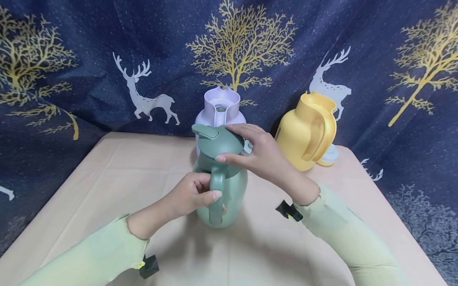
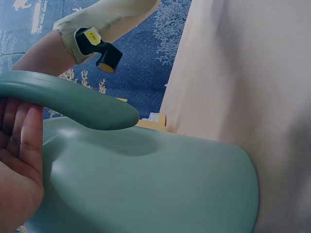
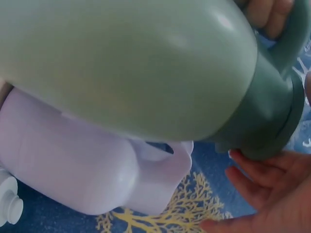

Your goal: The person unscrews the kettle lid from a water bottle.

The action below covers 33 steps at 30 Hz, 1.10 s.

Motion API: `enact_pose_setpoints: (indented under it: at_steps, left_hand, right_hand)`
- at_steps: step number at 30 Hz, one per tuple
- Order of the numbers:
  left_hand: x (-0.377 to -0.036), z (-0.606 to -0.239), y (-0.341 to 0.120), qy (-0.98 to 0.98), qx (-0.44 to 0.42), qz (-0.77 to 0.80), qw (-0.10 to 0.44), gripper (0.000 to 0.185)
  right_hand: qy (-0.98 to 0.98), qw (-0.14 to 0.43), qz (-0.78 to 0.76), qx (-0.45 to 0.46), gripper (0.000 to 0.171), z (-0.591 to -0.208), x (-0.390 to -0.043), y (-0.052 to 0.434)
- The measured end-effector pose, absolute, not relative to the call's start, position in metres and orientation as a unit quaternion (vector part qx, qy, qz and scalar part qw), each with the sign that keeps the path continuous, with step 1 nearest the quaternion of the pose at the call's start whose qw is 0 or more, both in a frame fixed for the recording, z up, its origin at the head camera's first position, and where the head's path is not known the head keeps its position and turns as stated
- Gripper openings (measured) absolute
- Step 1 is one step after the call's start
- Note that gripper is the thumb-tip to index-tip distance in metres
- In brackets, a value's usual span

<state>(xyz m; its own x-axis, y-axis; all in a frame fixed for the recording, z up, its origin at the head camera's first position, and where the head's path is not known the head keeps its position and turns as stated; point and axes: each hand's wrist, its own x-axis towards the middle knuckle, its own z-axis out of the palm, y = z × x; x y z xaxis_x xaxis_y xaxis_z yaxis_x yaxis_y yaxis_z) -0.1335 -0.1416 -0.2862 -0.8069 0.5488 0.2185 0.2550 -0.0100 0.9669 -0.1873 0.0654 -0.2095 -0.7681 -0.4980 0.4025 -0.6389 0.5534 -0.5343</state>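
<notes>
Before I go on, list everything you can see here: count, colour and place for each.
green jug: one, sage green with a darker green lid, centre of the table, upright
lilac jug: one, pale lilac, top open with no lid on it, right behind the green jug
yellow jug: one, yellow, back right of the table, handle facing the camera
white cap: one, white, on the table, partly hidden behind the yellow jug
table: one, beige cloth cover
backdrop: one, navy cloth with gold trees and white deer
left hand: grips the green jug's handle
right hand: fingers around the lid
</notes>
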Motion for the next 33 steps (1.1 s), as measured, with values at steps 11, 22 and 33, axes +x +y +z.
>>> enact_pose_setpoints:
  at_steps: [11, 22, 33]
  left_hand:
    - [-0.132, -0.286, -0.143, 0.706, 0.283, 0.640, 0.109, 0.048]
    - [-0.134, -0.288, -0.143, 0.711, 0.279, 0.637, 0.107, 0.046]
    - [-0.135, -0.288, -0.142, 0.716, 0.276, 0.633, 0.104, 0.032]
  right_hand:
    - [-0.834, 0.055, 0.353, 0.420, 0.070, -0.211, -0.214, 0.074]
    - [-0.857, -0.035, 0.323, 0.399, 0.076, -0.201, -0.215, 0.082]
    - [-0.860, 0.099, 0.337, 0.371, 0.067, -0.213, -0.193, 0.060]
